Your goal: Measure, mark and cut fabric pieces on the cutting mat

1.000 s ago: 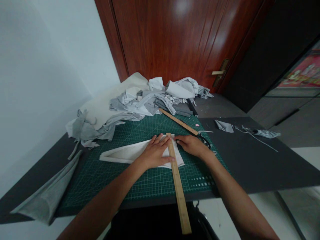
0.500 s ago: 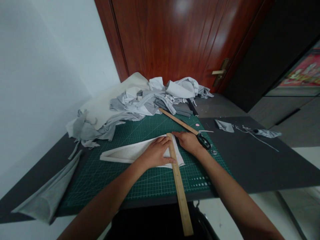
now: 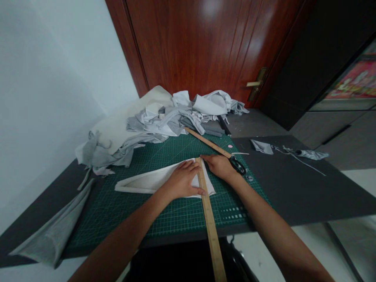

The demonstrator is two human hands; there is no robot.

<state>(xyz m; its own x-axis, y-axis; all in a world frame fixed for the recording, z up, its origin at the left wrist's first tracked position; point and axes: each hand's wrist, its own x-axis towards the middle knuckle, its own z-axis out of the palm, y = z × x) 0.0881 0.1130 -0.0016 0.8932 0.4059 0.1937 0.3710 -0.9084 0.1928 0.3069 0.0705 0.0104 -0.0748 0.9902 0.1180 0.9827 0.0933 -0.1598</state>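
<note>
A folded white cloth piece (image 3: 147, 178) lies on the green cutting mat (image 3: 179, 219). Across its right end runs a wooden ruler (image 3: 209, 214), whose near end sticks out past the table's front edge. My left hand (image 3: 184, 178) presses on the cloth and the ruler's left side, fingers spread. At the ruler's far end, my right hand (image 3: 217, 165) has its fingers close together by the tip and the cloth's edge; what they may pinch is too small to make out. Black-handled scissors (image 3: 237, 165) lie just right of my right hand, beside a second wooden ruler (image 3: 207, 141).
Grey and white fabric scraps (image 3: 173, 117) are heaped at the back against a brown door (image 3: 188, 47). A grey cloth piece (image 3: 58, 227) hangs over the front left edge. Small scraps (image 3: 262, 147) and a string lie on the dark table (image 3: 293, 188) at right.
The whole view has shifted slightly. Both hands keep nearly the same places on the ruler and cloth.
</note>
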